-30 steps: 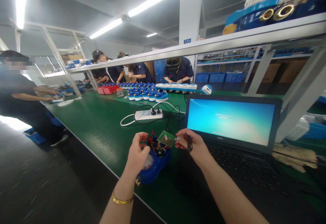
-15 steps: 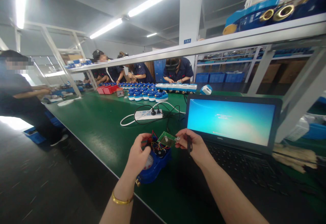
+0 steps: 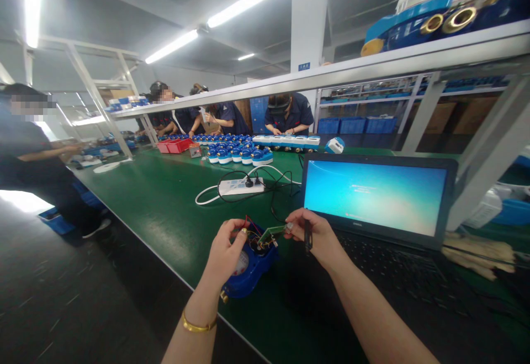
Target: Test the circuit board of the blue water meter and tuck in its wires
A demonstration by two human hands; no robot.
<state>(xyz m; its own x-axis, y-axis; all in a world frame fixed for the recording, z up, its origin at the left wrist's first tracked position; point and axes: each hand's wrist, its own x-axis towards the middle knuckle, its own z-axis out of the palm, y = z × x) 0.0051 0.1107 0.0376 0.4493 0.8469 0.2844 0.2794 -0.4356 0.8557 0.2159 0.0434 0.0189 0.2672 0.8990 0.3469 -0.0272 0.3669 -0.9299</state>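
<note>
Over the blue meter, the right hand pinches the green circuit board while the left hand pinches its wires.

Meter on surface near front edge, circuit board just above it, between left hand and right hand. Laptop right of meter. Power strip behind; shelf overhead.

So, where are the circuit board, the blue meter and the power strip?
circuit board (image 3: 271, 233), head view, green face
blue meter (image 3: 257, 267), head view, housing side
power strip (image 3: 234, 187), head view, top face
</note>
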